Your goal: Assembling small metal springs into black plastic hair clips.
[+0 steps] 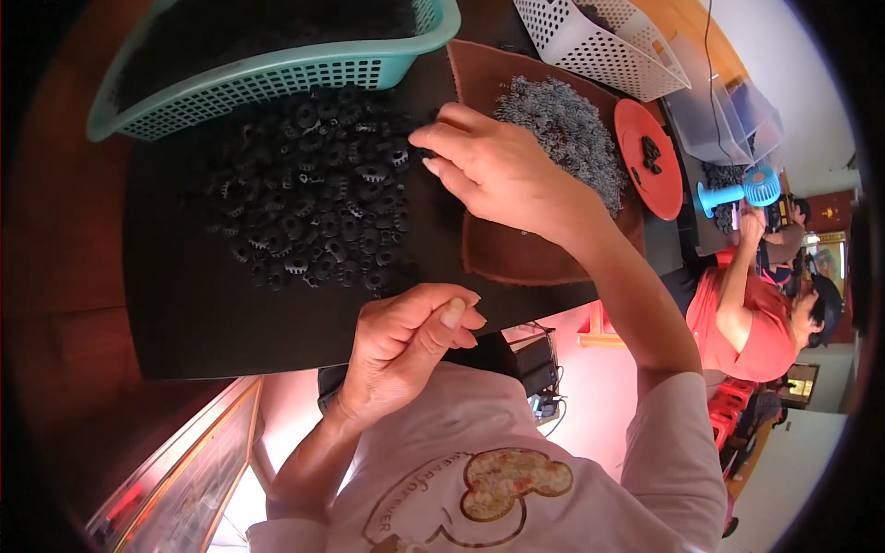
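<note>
My right hand (498,164) reaches over the dark table, to the right of a heap of small black toothed, ring-like parts (318,198). Its thumb and fingertips come close together at the heap's edge, around something dark that I cannot make out. Nearer to me, my left hand (401,346) hovers at the table's front edge, closed, the thumb pressed against the curled fingers. Whatever it may hold is hidden. Under and beyond my right wrist, a pile of tiny grey metal pieces (567,129) lies on a brown cloth (516,253).
A green perforated basket (277,92) full of dark parts stands at the far left. Beyond the cloth is a white perforated basket (608,46). A red plate (650,180) with a few black pieces lies right, near a blue fan (761,187). A person in red (751,323) sits farther right.
</note>
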A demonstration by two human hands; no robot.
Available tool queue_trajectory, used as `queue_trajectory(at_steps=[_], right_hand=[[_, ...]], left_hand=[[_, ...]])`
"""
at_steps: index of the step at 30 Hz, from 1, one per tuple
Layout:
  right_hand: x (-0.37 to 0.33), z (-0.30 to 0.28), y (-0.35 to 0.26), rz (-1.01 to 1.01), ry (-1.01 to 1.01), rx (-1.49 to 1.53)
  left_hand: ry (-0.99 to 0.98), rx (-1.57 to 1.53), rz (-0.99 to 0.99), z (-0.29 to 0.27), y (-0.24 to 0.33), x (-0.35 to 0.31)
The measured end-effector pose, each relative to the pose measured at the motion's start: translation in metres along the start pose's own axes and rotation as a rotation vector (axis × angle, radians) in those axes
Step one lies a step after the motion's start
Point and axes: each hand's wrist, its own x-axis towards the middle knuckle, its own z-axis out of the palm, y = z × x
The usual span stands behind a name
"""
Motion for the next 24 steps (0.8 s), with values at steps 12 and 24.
queue_trajectory(at_steps=[12,24], right_hand=[[-0.007,0.000,-0.013,-0.097,0.038,-0.011],[-0.051,-0.034,-0.046,-0.084,-0.147,0.438]], left_hand=[[-0.015,-0.014,-0.026,-0.002,0.004,0.000],[0.148,-0.241,0.101,0.004,-0.006,0.004]])
